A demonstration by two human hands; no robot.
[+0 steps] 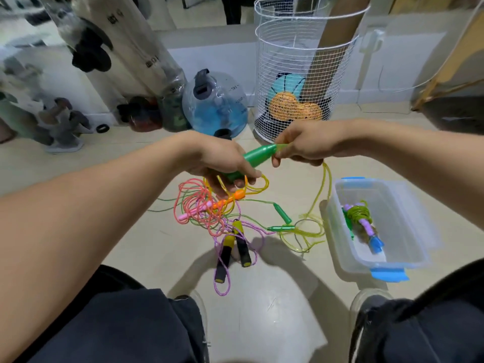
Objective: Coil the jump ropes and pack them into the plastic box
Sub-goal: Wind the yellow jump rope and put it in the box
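My left hand [222, 161] grips the green handles [255, 157] of a jump rope, with a loop of its yellow cord [326, 189] over the fingers. My right hand [303, 145] pinches the tip of the green handle, and the yellow cord hangs from it down to the floor. Below lies a tangle of ropes [209, 208] with pink, orange and green handles, and a purple rope with black-and-yellow handles [235, 244]. The clear plastic box [408, 260] with blue latches stands at the right, holding a coiled rope [361, 218].
A white wire basket [301, 30] with balls stands behind my hands. A blue water jug [214, 103] and bagged items line the wall at the left. My knees and shoes fill the bottom of the view.
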